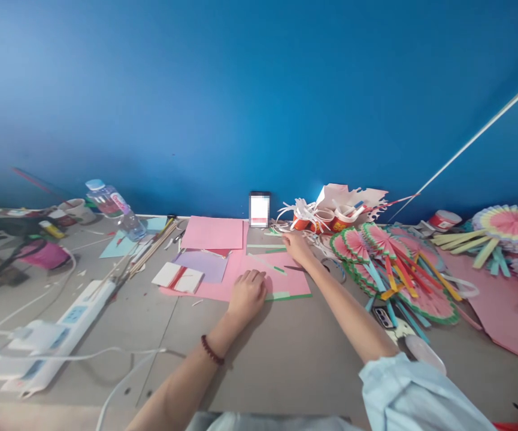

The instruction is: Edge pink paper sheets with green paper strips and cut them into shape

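My left hand (248, 292) rests on a large pink sheet of paper (223, 291), its fingers loosely bent and lying against the sheet. Farther forward, my right hand (298, 248) reaches over the sheet's back right corner, fingertips drawn together among thin paper strips. Whatever they pinch is too small to make out. Narrow green-and-white strips (279, 270) lie on the pink paper between both hands. Left of them are a smaller pink sheet (214, 233), a purple sheet (205, 265) and a white pad with a red band (178, 278).
A phone (259, 209) leans on the blue wall. Red paper cups (323, 219) holding white paper scraps stand behind my right hand. Folded paper fans (388, 248) pile up at right. At left are a tilted water bottle (115, 206), wooden sticks (153, 246) and a power strip (72, 329).
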The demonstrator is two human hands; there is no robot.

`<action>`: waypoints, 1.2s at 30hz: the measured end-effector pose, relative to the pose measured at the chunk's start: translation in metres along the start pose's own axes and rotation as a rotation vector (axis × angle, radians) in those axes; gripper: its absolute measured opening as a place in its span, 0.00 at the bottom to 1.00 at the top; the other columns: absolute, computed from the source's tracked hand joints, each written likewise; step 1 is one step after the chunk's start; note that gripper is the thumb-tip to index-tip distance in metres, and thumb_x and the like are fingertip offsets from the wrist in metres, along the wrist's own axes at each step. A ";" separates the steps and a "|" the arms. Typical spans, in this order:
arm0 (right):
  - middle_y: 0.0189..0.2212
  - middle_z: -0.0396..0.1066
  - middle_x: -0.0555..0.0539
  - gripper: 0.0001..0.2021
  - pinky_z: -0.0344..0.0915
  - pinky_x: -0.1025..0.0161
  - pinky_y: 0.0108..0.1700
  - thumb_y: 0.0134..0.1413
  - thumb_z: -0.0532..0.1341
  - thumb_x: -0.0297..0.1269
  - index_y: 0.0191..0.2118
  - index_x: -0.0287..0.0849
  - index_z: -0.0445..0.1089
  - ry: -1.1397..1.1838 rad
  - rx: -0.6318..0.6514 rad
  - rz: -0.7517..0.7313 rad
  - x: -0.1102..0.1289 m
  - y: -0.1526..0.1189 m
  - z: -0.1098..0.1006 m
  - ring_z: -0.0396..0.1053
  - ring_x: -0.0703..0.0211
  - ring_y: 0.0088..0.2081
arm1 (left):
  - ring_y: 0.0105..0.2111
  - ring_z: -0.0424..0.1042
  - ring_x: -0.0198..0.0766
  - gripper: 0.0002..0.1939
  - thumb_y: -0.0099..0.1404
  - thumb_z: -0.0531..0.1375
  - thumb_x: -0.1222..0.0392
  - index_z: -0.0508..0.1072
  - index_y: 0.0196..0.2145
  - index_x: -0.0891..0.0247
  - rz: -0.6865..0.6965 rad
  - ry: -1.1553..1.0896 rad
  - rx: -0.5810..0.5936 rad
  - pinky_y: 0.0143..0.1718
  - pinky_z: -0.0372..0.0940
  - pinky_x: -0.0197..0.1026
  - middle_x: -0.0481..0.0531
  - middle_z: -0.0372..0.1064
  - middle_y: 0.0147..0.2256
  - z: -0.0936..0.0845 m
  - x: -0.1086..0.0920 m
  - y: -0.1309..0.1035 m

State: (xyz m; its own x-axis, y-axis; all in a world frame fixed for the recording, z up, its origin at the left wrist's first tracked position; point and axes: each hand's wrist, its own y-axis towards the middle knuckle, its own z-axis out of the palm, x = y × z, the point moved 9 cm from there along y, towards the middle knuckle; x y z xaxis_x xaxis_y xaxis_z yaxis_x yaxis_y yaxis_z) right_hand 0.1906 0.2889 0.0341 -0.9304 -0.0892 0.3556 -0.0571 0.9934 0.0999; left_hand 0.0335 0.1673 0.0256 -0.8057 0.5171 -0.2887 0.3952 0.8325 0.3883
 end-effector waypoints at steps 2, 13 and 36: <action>0.46 0.72 0.40 0.13 0.60 0.63 0.46 0.59 0.53 0.30 0.46 0.39 0.71 -0.010 -0.028 0.058 -0.005 0.012 0.004 0.68 0.53 0.46 | 0.39 0.69 0.43 0.14 0.60 0.53 0.69 0.69 0.44 0.63 -0.007 -0.006 0.025 0.37 0.63 0.44 0.54 0.71 0.37 0.003 0.000 0.000; 0.34 0.75 0.41 0.11 0.62 0.62 0.39 0.54 0.55 0.31 0.34 0.41 0.75 0.088 -0.147 0.186 -0.027 0.021 0.007 0.71 0.52 0.38 | 0.39 0.67 0.44 0.11 0.60 0.54 0.68 0.69 0.41 0.62 0.004 -0.003 0.073 0.37 0.61 0.44 0.55 0.69 0.37 0.013 0.001 -0.001; 0.21 0.67 0.52 0.08 0.60 0.69 0.25 0.47 0.59 0.40 0.29 0.41 0.68 0.822 0.215 0.027 0.013 -0.109 -0.005 0.65 0.64 0.25 | 0.38 0.68 0.39 0.07 0.63 0.58 0.56 0.73 0.34 0.60 -0.199 -0.745 -0.159 0.38 0.65 0.41 0.54 0.66 0.37 -0.004 0.009 -0.003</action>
State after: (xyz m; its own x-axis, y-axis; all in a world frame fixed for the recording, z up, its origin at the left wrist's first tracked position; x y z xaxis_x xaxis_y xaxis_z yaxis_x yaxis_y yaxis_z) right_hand 0.1871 0.1788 0.0327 -0.3782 -0.0073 0.9257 -0.1833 0.9808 -0.0672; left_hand 0.0233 0.1690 0.0249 -0.3249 0.4050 -0.8546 0.1612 0.9141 0.3719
